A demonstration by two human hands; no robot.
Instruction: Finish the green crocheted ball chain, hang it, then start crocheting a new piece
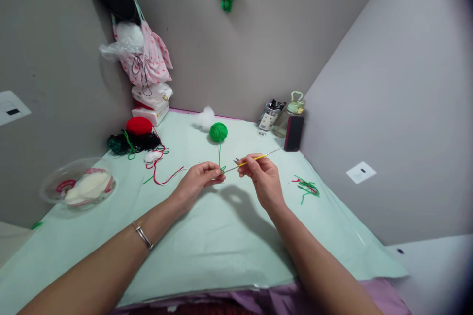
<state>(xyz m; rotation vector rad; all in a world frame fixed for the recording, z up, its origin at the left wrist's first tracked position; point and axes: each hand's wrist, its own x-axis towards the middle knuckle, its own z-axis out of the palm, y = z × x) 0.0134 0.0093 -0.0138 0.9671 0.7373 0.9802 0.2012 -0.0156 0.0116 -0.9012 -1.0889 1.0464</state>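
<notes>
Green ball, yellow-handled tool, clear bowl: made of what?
Green ball: yarn, matte; a strand trails off it, fiber type unclear.
Yellow-handled tool: handle probably smooth plastic, evenly colored; shaft likely metal, thin, grey.
Clear bowl: probably glossy plastic, see-through, thin wall.

Green yarn ball [218, 132], yellow-handled hook [260, 156], mint tablecloth [207, 261], red yarn [139, 126], pink bag [154, 61], apparently red-spotted

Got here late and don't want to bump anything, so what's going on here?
A person's left hand pinches a bit of green yarn, and the right hand holds a thin yellow-gripped tool with its end at that yarn. The strand runs back to a green ball on the table, with white fluff behind it. Yarn scraps lie to the right.
</notes>
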